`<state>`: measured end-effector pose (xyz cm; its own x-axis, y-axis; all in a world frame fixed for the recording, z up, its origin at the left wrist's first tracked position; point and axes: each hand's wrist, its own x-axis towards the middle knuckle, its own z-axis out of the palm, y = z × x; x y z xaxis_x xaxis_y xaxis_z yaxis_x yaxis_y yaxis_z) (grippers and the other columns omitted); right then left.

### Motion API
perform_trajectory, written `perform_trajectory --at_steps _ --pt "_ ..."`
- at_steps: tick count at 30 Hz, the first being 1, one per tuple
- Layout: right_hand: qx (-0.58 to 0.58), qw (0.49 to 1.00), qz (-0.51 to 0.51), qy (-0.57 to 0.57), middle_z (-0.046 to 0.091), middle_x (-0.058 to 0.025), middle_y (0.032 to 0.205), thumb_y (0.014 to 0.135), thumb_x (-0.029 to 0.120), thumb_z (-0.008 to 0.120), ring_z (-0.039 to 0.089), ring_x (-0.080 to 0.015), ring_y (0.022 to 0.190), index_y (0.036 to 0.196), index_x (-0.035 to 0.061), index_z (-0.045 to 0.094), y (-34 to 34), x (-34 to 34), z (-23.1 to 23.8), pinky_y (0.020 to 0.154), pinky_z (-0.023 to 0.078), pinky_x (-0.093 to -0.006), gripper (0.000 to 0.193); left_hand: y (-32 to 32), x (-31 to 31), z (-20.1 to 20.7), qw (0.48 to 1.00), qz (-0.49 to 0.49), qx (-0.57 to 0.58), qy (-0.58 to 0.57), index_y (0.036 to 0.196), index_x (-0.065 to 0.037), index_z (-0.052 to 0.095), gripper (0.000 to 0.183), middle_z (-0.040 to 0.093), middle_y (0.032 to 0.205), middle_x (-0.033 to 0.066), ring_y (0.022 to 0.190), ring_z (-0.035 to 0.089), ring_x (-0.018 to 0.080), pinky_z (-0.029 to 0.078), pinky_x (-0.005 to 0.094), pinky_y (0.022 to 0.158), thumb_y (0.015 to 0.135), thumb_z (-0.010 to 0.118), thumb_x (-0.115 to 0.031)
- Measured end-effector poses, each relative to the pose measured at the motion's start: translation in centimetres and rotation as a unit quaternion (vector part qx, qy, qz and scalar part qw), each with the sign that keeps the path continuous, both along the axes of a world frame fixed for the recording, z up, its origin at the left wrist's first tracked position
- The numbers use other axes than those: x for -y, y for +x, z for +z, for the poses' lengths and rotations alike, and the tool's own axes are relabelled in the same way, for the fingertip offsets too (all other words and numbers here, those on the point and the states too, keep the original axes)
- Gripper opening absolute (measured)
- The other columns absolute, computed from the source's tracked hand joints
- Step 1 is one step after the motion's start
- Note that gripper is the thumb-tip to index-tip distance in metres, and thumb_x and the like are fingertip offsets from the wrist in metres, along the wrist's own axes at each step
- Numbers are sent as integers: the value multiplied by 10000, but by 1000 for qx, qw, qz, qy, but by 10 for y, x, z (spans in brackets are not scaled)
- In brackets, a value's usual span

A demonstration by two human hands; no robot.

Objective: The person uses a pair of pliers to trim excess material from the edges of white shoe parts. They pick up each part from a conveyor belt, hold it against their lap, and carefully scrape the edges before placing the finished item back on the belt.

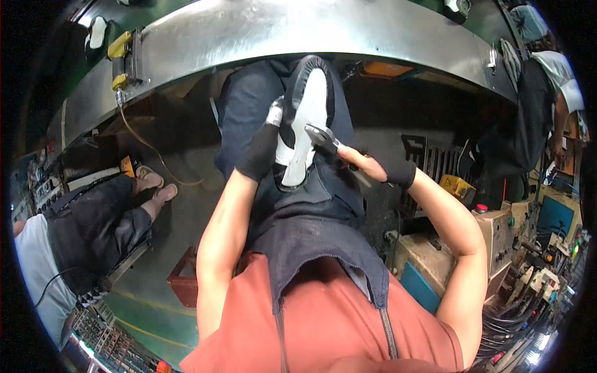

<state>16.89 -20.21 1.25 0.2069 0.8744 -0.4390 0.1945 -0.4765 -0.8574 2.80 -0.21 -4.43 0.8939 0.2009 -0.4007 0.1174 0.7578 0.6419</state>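
Note:
Across my lap lies a shoe upper, black at its toe, with its long white insole facing up. My left hand, in a dark fingerless glove with wrapped fingertips, is closed on the shoe's left side. From the right, my right hand, gloved the same way, grips a pair of metal-headed pincers. The head of the pincers rests at or just over the insole's right edge, about midway along; whether it bites the material I cannot make out. A dark apron covers my lap.
A curved steel bench spans the front, with a yellow air tool on it and its hose hanging down. People sit at left and right. A worn machine stands at my right, a reddish box at my left.

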Motion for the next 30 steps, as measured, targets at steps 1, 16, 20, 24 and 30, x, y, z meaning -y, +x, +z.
perform_trajectory --at_steps 1,16,20,24,30 --pt "-37 999 -18 28 590 5 680 970 408 429 518 -92 596 838 25 645 2 -3 -4 579 442 -276 459 3 4 19 998 -13 -56 -5 1349 -38 405 526 550 1239 114 1092 553 194 428 310 965 1008 272 -416" --pt "368 891 236 125 591 -142 824 817 360 628 602 -305 699 771 35 551 -27 -14 96 605 490 -384 337 19 29 -4 736 10 -56 675 1391 -54 306 702 438 1264 245 1156 435 400 356 431 989 845 619 -365" --pt "343 887 225 213 572 -149 775 833 296 616 572 -298 667 805 23 563 -12 -9 27 572 456 -395 279 10 -4 23 991 -111 56 44 1357 -74 384 561 471 1315 77 1205 452 185 372 326 1006 935 500 -424" --pt "259 964 51 41 605 -223 730 914 356 536 581 -378 635 800 -13 615 -22 28 0 550 440 -407 394 11 10 11 998 20 -11 64 1227 -54 497 483 595 1116 89 1010 570 197 454 333 863 948 462 -447" --pt "163 987 -8 -12 537 -187 702 912 234 553 500 -306 627 876 6 601 -22 27 59 620 424 -367 236 23 27 -23 818 95 -99 559 1133 -31 521 501 603 1010 246 948 581 414 465 428 776 852 595 -440"
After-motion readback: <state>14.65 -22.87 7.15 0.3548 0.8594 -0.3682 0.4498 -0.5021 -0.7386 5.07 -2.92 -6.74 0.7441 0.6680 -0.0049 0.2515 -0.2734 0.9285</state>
